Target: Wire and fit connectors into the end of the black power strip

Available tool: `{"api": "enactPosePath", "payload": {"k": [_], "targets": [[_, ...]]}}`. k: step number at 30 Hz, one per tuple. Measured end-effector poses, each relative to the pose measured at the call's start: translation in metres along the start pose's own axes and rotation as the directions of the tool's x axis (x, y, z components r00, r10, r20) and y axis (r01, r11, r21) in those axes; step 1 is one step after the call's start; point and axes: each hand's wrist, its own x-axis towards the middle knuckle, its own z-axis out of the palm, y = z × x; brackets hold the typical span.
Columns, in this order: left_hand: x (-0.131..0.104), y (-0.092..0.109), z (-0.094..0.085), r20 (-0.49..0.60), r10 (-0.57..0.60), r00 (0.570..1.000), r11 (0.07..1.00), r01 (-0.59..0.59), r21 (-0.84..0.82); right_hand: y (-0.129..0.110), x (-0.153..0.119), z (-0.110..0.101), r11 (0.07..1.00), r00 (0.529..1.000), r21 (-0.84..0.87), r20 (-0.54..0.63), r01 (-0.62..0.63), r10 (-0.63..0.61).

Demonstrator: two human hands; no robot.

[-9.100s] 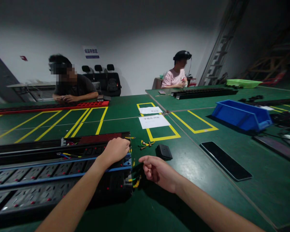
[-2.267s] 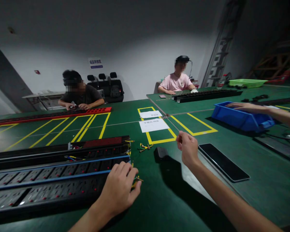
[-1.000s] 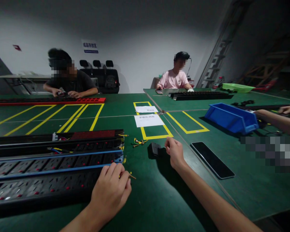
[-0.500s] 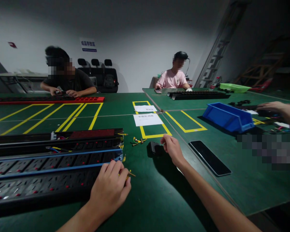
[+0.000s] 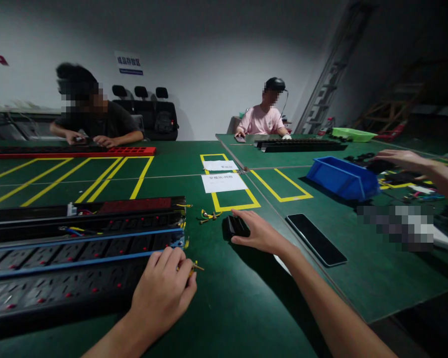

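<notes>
My left hand (image 5: 166,281) is closed at the right end of the nearest black power strip (image 5: 70,293), which has a row of sockets and red dots. A yellow wire with a brass-coloured screw-like tip (image 5: 197,267) sticks out between its fingers; the fingertips are hidden. My right hand (image 5: 259,231) is spread around a small black block (image 5: 236,226) on the table, thumb on the near side and fingers on the far side. Beyond the strips' ends lie loose yellow wires with screws (image 5: 208,216).
Right of my forearm lies a phone (image 5: 316,239), with a blue bin (image 5: 341,179) behind it. Another person's hand (image 5: 403,160) reaches in from the right. White paper labels (image 5: 224,183) lie on the green table (image 5: 224,308). Two people sit across.
My right hand has opened from a loose curl and moved left to straddle the black block. My left hand stays at the strip's end. The view has shifted slightly.
</notes>
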Motion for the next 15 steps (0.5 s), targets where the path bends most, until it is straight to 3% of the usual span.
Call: {"api": "enactPosePath", "payload": {"k": [8,15], "targets": [[0.0012,-0.0023,-0.0007,-0.014,0.022,1.000,1.000,-0.022,0.007,-0.0004,0.0019,0.0088,0.999,0.997,0.031,-0.067,-0.024,0.026],[0.0021,-0.0021,-0.0028,-0.005,0.044,0.999,0.998,-0.044,0.041,-0.0034,0.0020,0.0064,0.996,0.997,0.076,-0.057,-0.051,0.056]]}}
